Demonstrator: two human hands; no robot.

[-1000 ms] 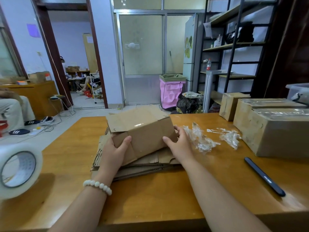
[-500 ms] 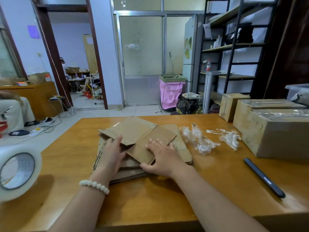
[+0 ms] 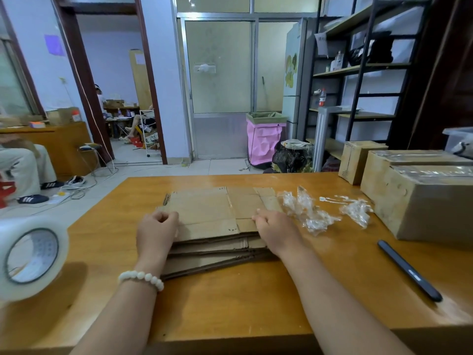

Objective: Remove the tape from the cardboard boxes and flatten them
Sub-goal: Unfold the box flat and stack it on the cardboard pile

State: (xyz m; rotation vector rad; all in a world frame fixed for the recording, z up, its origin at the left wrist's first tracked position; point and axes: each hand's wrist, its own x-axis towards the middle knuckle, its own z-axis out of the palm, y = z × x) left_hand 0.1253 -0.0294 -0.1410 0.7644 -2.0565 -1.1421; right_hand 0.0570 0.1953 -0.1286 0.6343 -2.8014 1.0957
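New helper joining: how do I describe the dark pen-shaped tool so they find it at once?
On the wooden table, look to the right side, in front of the big taped cardboard box. The dark pen-shaped tool lies diagonally, the only slim black thing, unlike the crumpled clear tape scraps.

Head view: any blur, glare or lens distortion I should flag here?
Head view: the tape roll at the left edge is out of focus; glare on the taped box tops and the table; wide-angle bending curves the door frame and shelf unit; flattened cardboard stack sharp.
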